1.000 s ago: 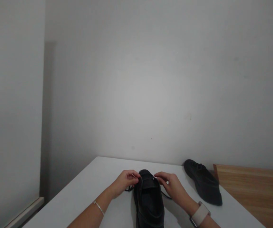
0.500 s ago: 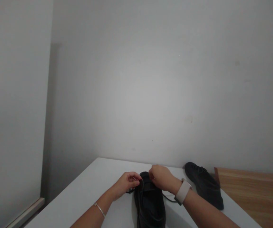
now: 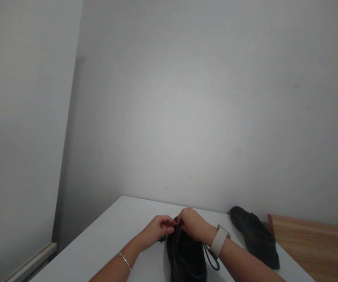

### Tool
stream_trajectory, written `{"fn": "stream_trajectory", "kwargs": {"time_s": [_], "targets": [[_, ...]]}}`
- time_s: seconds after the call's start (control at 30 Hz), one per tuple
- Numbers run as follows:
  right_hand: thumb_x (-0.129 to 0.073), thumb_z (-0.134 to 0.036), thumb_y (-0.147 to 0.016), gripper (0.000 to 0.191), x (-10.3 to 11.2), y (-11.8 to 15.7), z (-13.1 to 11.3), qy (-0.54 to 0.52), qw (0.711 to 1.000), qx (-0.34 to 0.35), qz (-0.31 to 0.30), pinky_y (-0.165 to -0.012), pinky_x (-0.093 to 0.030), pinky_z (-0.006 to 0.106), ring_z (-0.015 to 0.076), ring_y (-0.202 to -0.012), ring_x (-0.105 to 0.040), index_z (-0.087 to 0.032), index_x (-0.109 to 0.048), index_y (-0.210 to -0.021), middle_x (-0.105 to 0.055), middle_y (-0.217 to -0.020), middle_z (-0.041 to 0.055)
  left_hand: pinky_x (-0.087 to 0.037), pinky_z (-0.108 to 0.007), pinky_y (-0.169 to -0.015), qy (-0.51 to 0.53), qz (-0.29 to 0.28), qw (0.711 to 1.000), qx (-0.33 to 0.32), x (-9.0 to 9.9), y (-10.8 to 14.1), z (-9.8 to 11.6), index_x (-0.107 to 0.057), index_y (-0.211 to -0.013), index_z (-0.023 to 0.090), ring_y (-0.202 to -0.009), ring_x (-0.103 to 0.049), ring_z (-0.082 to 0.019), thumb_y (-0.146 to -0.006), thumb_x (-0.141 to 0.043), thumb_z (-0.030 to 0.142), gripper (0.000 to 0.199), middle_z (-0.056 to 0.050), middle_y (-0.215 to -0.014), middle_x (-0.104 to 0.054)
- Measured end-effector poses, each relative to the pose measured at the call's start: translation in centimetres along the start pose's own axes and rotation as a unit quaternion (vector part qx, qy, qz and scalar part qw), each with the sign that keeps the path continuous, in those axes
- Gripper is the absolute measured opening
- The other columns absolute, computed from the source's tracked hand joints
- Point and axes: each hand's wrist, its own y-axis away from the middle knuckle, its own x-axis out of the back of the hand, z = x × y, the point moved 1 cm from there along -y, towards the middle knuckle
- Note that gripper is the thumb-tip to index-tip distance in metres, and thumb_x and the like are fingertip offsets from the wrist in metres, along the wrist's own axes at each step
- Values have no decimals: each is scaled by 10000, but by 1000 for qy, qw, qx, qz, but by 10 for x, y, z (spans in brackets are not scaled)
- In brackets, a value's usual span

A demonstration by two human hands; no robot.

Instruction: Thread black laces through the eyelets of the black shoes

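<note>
A black lace-up shoe [image 3: 186,258] stands on the white table in front of me, its opening towards me and its heel cut off by the bottom of the view. My left hand [image 3: 159,232] is closed in a pinch at the left eyelet edge of the shoe. Right beside it, my right hand [image 3: 195,225] has its fingers pinched over the lacing, apparently on the shoelace; the fingertips are partly hidden. A black shoelace [image 3: 211,260] loops down on the right, below my wrist. Some dark lace also shows under my left fingers.
The other black shoe [image 3: 254,237] lies at the table's right edge, near the wall. Beyond it is a wood-grain panel [image 3: 313,243]. The white table [image 3: 107,239] meets a grey wall [image 3: 186,117] at the back. A pale panel [image 3: 24,117] stands on the left.
My right hand has moved left across the shoe, so its fingers now meet those of my left hand. The lace loop on the right has shifted and hangs more openly. The view has tilted slightly.
</note>
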Motion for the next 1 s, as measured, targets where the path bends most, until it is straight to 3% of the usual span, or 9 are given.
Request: {"fn": "stream_trajectory", "kwargs": {"time_s": [0.23, 0.33, 0.43, 0.53, 0.63, 0.7, 0.8, 0.9, 1.0], "targets": [[-532, -105, -767, 229, -1, 2, -5, 15, 999, -19, 25, -716, -426, 278, 247, -847, -668, -118, -752, -833, -727, -854, 159, -361, -225, -632, -24, -23, 999, -39, 0, 8, 11, -577, -907, 170, -700, -483, -108, -720, -675, 237, 221, 6, -820, -571], [-558, -107, -758, 199, 11, 8, -3, 1, 999, -11, 34, -712, -423, 243, 202, -819, -662, -146, -742, -824, -731, -838, 101, -338, -215, -523, -56, -75, 995, 22, 4, 12, 10, -529, -868, 193, -546, -442, -97, -711, -640, 219, 194, 61, -662, -499], [-563, -115, -773, 180, 34, 15, 1, -11, 998, -14, 61, -695, -420, 228, 175, -795, -650, -157, -726, -839, -726, -841, 72, -323, -228, -499, -162, -116, 978, 56, 11, 17, 9, -548, -752, 187, -483, -437, -110, -737, -594, 243, 73, 64, -552, -476], [-549, -130, -809, 145, 67, 24, 0, -57, 991, -26, 122, -648, -419, 233, 151, -680, -632, -147, -693, -809, -696, -760, 56, -338, -254, -567, -340, -37, 940, 8, 19, 19, 15, -605, -687, 187, -551, -506, -150, -772, -565, 245, 110, 24, -555, -563], [-515, -96, -820, 140, 102, 37, -6, -93, 979, -23, 177, -577, -405, 227, 110, -531, -568, -146, -636, -771, -628, -670, 13, -359, -298, -671, -490, 53, 869, -53, 22, 17, 27, -659, -762, 200, -690, -568, -207, -785, -566, 209, 97, -31, -679, -655], [-486, -66, -816, 155, 125, 48, -12, -77, 971, 4, 225, -560, -396, 225, 96, -525, -540, -150, -595, -745, -597, -706, 6, -359, -337, -768, -547, 83, 828, -94, 20, 14, 34, -664, -803, 195, -791, -578, -228, -797, -551, 154, 120, -62, -778, -677], [-458, -66, -830, 163, 156, 67, -20, -17, 944, 58, 324, -565, -389, 232, 101, -571, -517, -160, -552, -735, -558, -769, 11, -314, -386, -895, -571, 126, 794, -163, 15, 9, 43, -649, -853, 194, -937, -559, -236, -823, -527, 102, 156, -76, -922, -675], [-459, -97, -862, 148, 176, 83, -27, 39, 910, 94, 402, -586, -387, 245, 119, -614, -507, -170, -545, -767, -542, -783, 16, -322, -385, -882, -542, 199, 793, -197, 8, 6, 43, -645, -911, 205, -983, -541, -250, -853, -572, 233, 97, -83, -1017, -658], [-437, -122, -899, 155, 181, 93, -33, 78, 893, 124, 426, -593, -392, 248, 125, -616, -499, -173, -550, -805, -532, -784, 21, -377, -324, -710, -438, 247, 856, -124, 2, 3, 35, -650, -875, 195, -720, -570, -206, -845, -578, 428, 246, -47, -753, -648]]}}
